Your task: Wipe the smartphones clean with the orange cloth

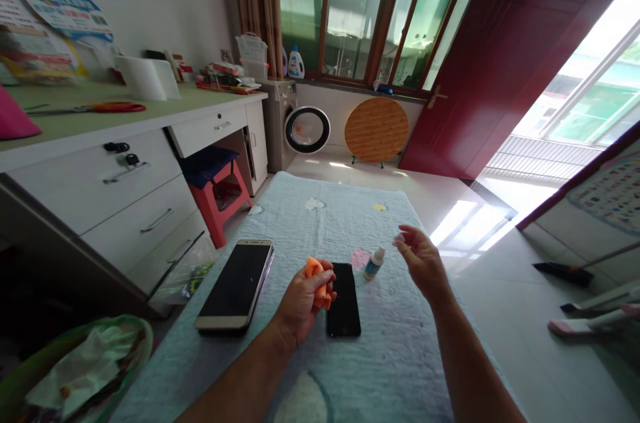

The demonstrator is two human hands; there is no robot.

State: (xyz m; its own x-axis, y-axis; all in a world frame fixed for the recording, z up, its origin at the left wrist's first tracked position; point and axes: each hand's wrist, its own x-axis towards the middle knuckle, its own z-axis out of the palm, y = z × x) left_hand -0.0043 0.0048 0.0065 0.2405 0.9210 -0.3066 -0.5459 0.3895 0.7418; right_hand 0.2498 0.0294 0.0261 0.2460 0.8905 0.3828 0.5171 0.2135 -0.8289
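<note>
Nearest, at the lower left, a green basket (145,349) holds crumpled white tissue (87,369), just beside a table (395,356) covered with a pale blue quilted cloth. On it, a black phone (345,316) lies screen up near the middle, and to its left lies a larger gold-edged phone (235,283) that seems to rest on something of similar shape. The left grip (300,299) is clenched around an orange cloth (317,284) over the black phone's left edge; whether the cloth touches the screen cannot be told. A small white-topped bottle (374,264) stands just beyond the phone's right side, next to a pink patch (359,257). Right of the bottle, the right grip (423,264) is raised, fingertips pinching a small clear piece (399,239). Farther off, a red stool (220,199) with a dark blue top stands by a white drawer unit (115,203). At the back are a washing machine (277,116) with its round door swung out, a round wooden board (377,129) leaning on the wall, and a dark red door (470,63).
</note>
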